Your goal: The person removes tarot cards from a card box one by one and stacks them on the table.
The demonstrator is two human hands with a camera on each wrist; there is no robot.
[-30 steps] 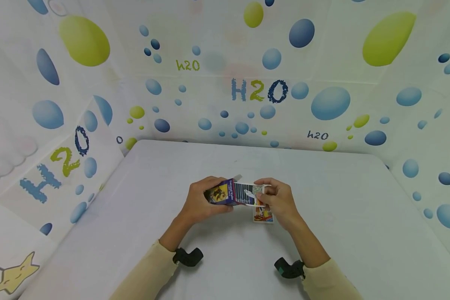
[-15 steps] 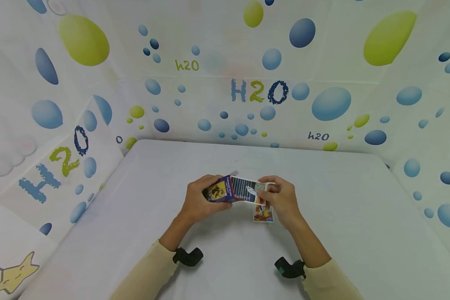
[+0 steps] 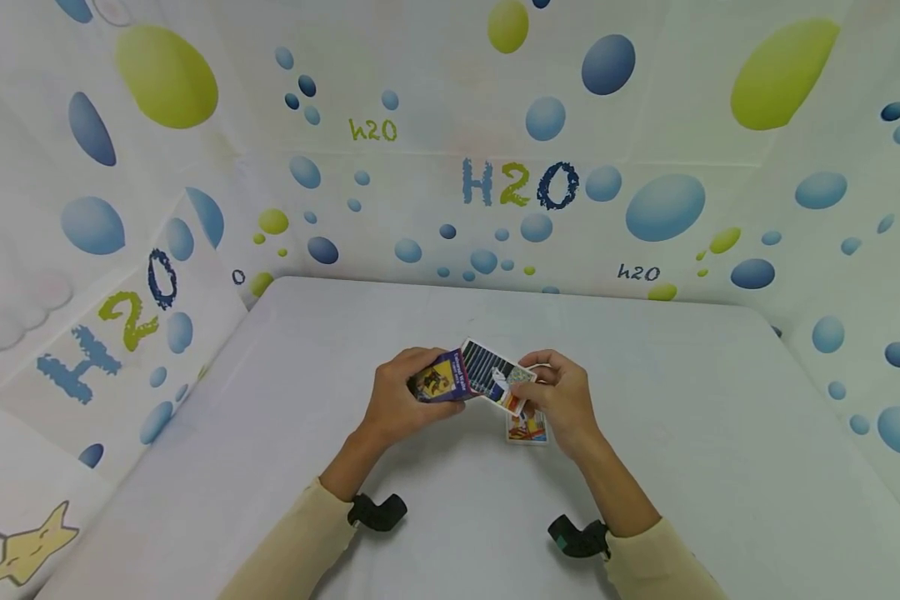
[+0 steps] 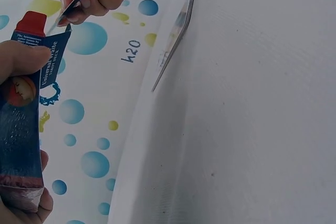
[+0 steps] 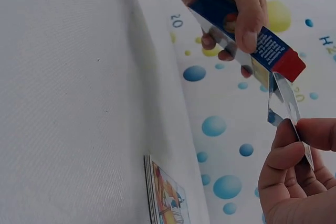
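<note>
My left hand (image 3: 393,400) grips a blue and purple tarot card box (image 3: 441,379), its thumb across the printed side (image 4: 18,129) in the left wrist view. The box's red end flap (image 5: 290,66) and a blue lid flap (image 4: 56,56) stand folded out. Between thumb and fingers, my right hand (image 3: 562,404) pinches a tarot card (image 3: 489,367) with dark stripes on its face. The card slants, its left end right beside the box's opening. Below it on the table lies a stack of tarot cards (image 3: 527,428), picture side up, its upper part covered by the held card.
A white cloth covers the table (image 3: 667,433). Behind it hangs a white backdrop (image 3: 420,208) with blue and green dots and lettering. A black wrist camera (image 3: 377,513) sits on the left wrist, another black camera (image 3: 576,537) on the right.
The tarot card has turned, its left end swinging up and away from the box's mouth. My left hand and the box have shifted slightly; the stack on the table has stayed put.
</note>
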